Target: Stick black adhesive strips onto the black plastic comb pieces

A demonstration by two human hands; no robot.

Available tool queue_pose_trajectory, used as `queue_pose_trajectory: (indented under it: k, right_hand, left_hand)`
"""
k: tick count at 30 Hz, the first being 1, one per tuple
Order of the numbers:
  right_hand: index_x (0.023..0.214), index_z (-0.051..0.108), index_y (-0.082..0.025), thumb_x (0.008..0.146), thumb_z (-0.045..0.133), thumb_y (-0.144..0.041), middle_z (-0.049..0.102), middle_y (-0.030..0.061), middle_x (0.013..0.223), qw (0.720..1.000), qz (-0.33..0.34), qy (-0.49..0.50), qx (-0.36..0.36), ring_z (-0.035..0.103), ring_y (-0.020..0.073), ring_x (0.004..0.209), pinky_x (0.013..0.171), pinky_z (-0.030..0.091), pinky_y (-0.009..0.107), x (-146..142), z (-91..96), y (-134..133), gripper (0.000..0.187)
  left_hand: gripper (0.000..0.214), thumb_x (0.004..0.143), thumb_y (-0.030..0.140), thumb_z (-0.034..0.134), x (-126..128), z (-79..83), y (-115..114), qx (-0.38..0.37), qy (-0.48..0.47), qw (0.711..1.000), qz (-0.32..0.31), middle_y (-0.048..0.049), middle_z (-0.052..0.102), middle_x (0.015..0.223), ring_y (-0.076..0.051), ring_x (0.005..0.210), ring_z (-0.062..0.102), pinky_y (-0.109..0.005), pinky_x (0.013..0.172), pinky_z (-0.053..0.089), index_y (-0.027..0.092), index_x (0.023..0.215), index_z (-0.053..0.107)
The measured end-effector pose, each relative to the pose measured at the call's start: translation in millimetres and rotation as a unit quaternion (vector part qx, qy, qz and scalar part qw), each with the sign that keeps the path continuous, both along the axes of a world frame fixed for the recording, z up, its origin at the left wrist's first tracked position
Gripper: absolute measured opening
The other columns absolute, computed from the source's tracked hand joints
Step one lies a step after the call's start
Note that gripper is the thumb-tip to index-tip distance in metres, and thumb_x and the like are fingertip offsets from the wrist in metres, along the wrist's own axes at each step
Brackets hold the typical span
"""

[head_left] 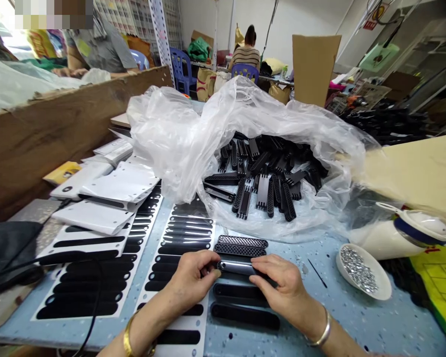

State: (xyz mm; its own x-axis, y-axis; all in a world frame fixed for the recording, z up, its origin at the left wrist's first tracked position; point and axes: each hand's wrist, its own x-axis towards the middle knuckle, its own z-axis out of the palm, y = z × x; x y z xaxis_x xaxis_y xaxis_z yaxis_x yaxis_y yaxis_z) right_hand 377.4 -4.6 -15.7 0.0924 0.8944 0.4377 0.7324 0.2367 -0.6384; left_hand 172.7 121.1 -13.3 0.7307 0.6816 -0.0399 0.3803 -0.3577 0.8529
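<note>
Between my two hands is a narrow black plastic piece (236,268) with rounded ends and a shiny top. The thumb and fingers of my left hand (195,272) pinch at its left end, and my right hand (282,280) grips its right end. Just beyond it lie black pieces with a crosshatched face (241,245). Nearer to me, two smooth black pieces (245,316) rest on the blue speckled table (301,322), side by side. Under my left forearm runs a white sheet of black strip stickers (188,233), partly hidden by the arm.
A clear plastic bag (182,148) spills many black pieces (262,188) at the back. Right: a white bowl (384,292) of small metal parts, a white container (379,235), a thin dark stick (317,272). Left: stacked papers (115,183), more sticker sheets (89,282), a wooden board (78,114). Two people sit beyond.
</note>
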Motion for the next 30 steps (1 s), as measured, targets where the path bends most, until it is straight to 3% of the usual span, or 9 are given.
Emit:
queue_pose_trajectory:
  k: [24,30]
  right_hand:
    - [0.089,0.073,-0.018,0.085,0.063,-0.015,0.073,0.0086,0.085,0.999,0.007,0.003,-0.052,0.067,0.0217,0.074,0.068,0.055,0.036,-4.6,-1.9,2.6,0.012]
    - [0.089,0.073,-0.018,0.083,0.064,-0.012,0.073,0.0084,0.084,0.999,0.011,0.008,-0.049,0.067,0.0224,0.075,0.068,0.055,0.036,-4.3,-2.7,3.9,0.012]
  left_hand:
    - [0.019,0.076,0.018,0.057,-0.6,4.7,-0.3,-0.001,-0.005,1.000,-0.003,-0.0021,0.071,0.071,-0.014,0.061,0.061,-0.024,0.058,0.048,0.016,0.088,0.072]
    - [0.019,0.076,0.017,0.057,-0.9,-0.6,-0.2,0.008,-0.013,1.000,0.003,-0.0020,0.070,0.070,-0.014,0.061,0.062,-0.024,0.058,0.049,0.015,0.088,0.072]
